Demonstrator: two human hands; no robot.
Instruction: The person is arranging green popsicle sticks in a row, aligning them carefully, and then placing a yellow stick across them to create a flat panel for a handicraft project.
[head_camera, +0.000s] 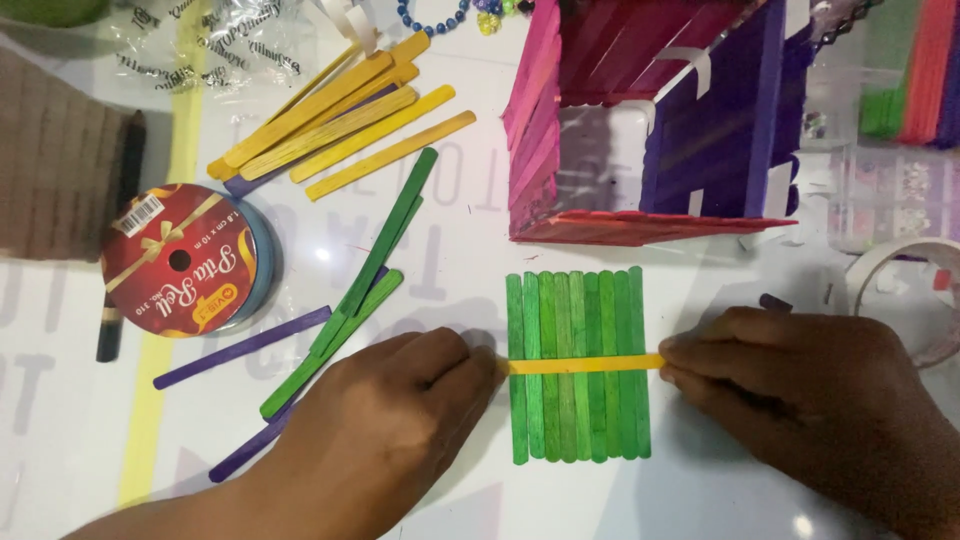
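Observation:
Several green craft sticks (575, 320) lie side by side as a flat panel on the white table (700, 500). A yellow craft stick (585, 364) lies across them. My left hand (385, 430) pinches its left end. My right hand (800, 395) pinches its right end. Both hands rest on the table beside the panel.
A box built of pink and purple sticks (650, 120) stands just behind the panel. Loose yellow sticks (335, 115), green sticks (365, 280) and purple sticks (245, 345) lie at left. A ribbon spool (180, 260) sits at far left, a tape roll (915, 290) at right.

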